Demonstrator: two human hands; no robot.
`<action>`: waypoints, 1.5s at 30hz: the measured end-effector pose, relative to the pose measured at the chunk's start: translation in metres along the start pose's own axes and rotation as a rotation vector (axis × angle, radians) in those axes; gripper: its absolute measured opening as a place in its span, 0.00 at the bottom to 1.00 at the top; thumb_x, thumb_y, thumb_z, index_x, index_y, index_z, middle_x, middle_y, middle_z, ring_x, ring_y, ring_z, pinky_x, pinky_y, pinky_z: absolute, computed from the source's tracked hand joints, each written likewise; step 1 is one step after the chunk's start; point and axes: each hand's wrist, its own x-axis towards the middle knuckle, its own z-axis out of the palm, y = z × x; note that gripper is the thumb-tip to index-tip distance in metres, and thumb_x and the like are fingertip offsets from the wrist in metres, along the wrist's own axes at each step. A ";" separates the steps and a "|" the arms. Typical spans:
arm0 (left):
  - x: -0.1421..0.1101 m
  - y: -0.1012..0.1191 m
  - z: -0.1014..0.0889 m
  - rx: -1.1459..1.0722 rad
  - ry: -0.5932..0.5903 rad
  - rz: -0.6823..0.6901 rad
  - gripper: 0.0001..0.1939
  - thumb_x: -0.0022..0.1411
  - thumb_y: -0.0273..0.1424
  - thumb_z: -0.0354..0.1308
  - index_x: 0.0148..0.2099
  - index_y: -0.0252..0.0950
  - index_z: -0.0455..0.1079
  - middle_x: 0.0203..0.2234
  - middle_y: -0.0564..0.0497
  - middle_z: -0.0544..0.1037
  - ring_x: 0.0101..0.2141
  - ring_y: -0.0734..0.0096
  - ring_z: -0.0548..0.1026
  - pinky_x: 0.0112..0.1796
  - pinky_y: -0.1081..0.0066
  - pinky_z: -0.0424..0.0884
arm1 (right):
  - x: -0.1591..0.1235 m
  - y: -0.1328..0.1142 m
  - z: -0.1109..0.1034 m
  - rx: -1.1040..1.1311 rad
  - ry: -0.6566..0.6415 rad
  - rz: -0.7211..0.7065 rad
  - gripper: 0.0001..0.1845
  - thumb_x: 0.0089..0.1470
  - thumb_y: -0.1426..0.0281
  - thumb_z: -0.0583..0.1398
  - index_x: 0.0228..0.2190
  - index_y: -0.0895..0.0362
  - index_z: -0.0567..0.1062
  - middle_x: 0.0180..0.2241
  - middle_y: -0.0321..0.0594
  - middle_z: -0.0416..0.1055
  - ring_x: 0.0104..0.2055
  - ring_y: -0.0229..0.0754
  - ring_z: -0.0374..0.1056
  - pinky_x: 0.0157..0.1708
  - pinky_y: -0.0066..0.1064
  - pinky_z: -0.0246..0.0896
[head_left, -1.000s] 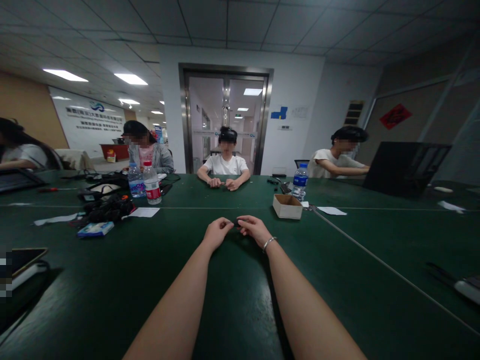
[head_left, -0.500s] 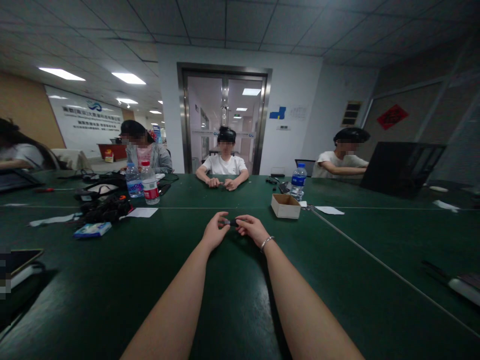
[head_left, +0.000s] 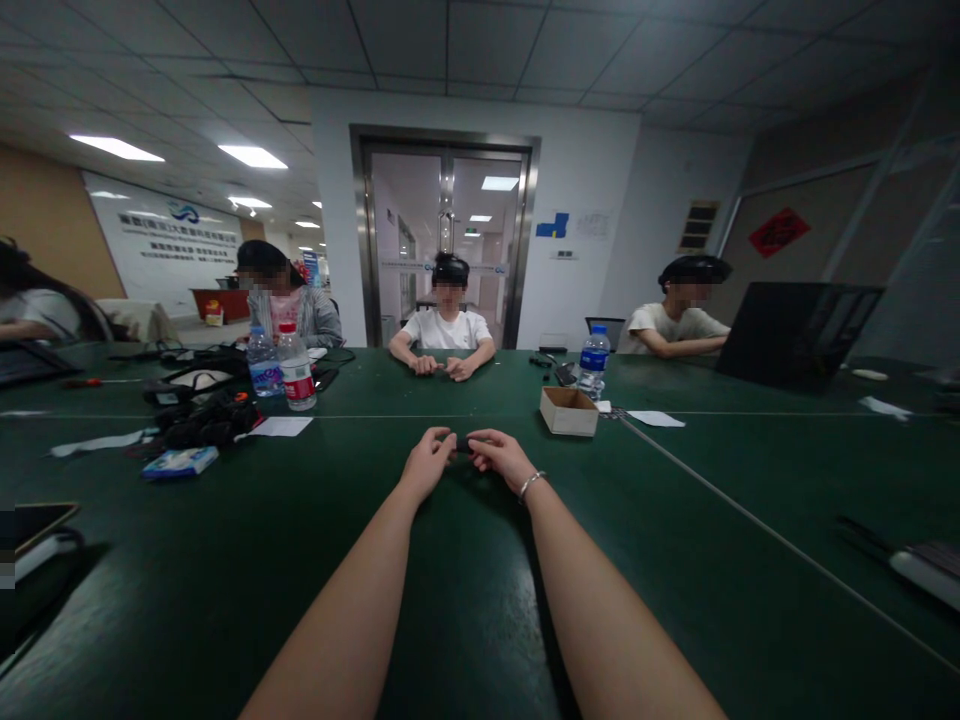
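Note:
A small dark object (head_left: 462, 445) sits between my two hands, just above the green table (head_left: 472, 570). It is too small and dim for me to tell its kind. My left hand (head_left: 429, 464) pinches its left end between thumb and fingers. At its right end, the fingertips of my right hand (head_left: 501, 458) are closed on it; a silver bangle circles that wrist. Fingers cover both ends of the object. Beyond my right hand stands an open cardboard box (head_left: 568, 417).
Two bottles (head_left: 298, 370) stand at the left by tangled black gear (head_left: 201, 422) and a blue-white packet (head_left: 180, 462). Another water bottle (head_left: 594, 362) is behind the box. A person (head_left: 448, 328) sits opposite; others sit left and right. A black monitor (head_left: 795, 335) stands right.
My left fingers have closed in on the dark object, and less of it shows between the hands. The whole view has shifted slightly; the other things stay put.

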 end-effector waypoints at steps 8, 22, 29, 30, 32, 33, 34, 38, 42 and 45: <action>-0.003 0.004 -0.001 0.003 0.035 0.073 0.20 0.53 0.37 0.56 0.48 0.36 0.64 0.33 0.48 0.73 0.34 0.70 0.71 0.37 0.71 0.65 | 0.001 0.002 -0.001 0.005 -0.005 -0.010 0.11 0.44 0.74 0.64 0.34 0.62 0.73 0.20 0.37 0.70 0.18 0.31 0.64 0.17 0.18 0.61; -0.003 0.005 0.000 0.004 -0.061 0.041 0.18 0.57 0.39 0.51 0.47 0.35 0.65 0.26 0.51 0.72 0.29 0.71 0.71 0.34 0.72 0.65 | 0.001 0.002 -0.001 -0.002 0.002 0.010 0.10 0.44 0.75 0.63 0.33 0.61 0.73 0.20 0.37 0.71 0.18 0.31 0.65 0.16 0.18 0.61; -0.004 0.005 0.000 0.058 -0.004 0.031 0.19 0.56 0.44 0.50 0.44 0.36 0.67 0.24 0.51 0.71 0.28 0.70 0.70 0.32 0.72 0.64 | 0.000 0.000 0.000 -0.024 -0.015 0.004 0.11 0.44 0.75 0.64 0.34 0.62 0.73 0.20 0.37 0.71 0.18 0.30 0.64 0.17 0.18 0.60; -0.003 0.004 0.000 0.063 -0.006 0.027 0.19 0.57 0.44 0.49 0.44 0.36 0.66 0.23 0.52 0.70 0.27 0.70 0.69 0.32 0.72 0.64 | 0.000 -0.001 0.001 -0.033 -0.023 0.002 0.12 0.43 0.75 0.64 0.34 0.62 0.73 0.20 0.37 0.71 0.18 0.30 0.64 0.17 0.18 0.60; -0.002 0.002 0.000 0.059 0.005 0.031 0.17 0.57 0.40 0.50 0.45 0.37 0.66 0.24 0.52 0.70 0.28 0.71 0.69 0.32 0.73 0.63 | -0.001 -0.001 0.001 -0.050 -0.033 -0.002 0.12 0.43 0.75 0.64 0.34 0.62 0.73 0.21 0.37 0.71 0.18 0.30 0.64 0.17 0.17 0.60; -0.001 0.002 0.000 0.052 0.014 0.035 0.16 0.56 0.38 0.51 0.46 0.37 0.66 0.26 0.52 0.70 0.29 0.71 0.69 0.33 0.73 0.63 | -0.001 -0.001 0.001 -0.054 -0.034 -0.002 0.12 0.43 0.75 0.64 0.34 0.62 0.73 0.20 0.37 0.71 0.18 0.30 0.64 0.17 0.17 0.60; -0.001 0.002 0.000 0.045 0.021 0.041 0.16 0.56 0.36 0.52 0.46 0.37 0.66 0.28 0.51 0.71 0.31 0.71 0.69 0.34 0.73 0.63 | 0.000 -0.001 0.001 -0.054 -0.032 -0.001 0.12 0.43 0.75 0.64 0.35 0.62 0.73 0.20 0.37 0.71 0.18 0.30 0.64 0.17 0.17 0.60; -0.003 0.006 -0.001 0.034 0.028 0.067 0.14 0.56 0.37 0.51 0.43 0.37 0.67 0.33 0.49 0.72 0.35 0.69 0.69 0.38 0.71 0.63 | 0.000 -0.001 0.001 -0.041 -0.028 0.005 0.11 0.45 0.75 0.63 0.35 0.62 0.72 0.20 0.37 0.71 0.18 0.30 0.64 0.16 0.18 0.60; -0.004 0.010 -0.002 0.013 0.029 0.072 0.13 0.55 0.33 0.52 0.44 0.36 0.67 0.31 0.50 0.71 0.33 0.70 0.69 0.37 0.72 0.64 | 0.001 -0.001 0.001 -0.042 -0.037 -0.001 0.11 0.44 0.75 0.63 0.34 0.62 0.73 0.20 0.37 0.71 0.18 0.30 0.64 0.16 0.17 0.60; -0.003 0.011 -0.002 -0.022 0.045 0.062 0.15 0.52 0.29 0.54 0.44 0.35 0.66 0.30 0.50 0.71 0.34 0.70 0.69 0.39 0.72 0.64 | 0.001 0.000 0.001 -0.024 -0.034 0.006 0.11 0.44 0.75 0.63 0.34 0.62 0.73 0.20 0.38 0.71 0.17 0.30 0.64 0.16 0.18 0.60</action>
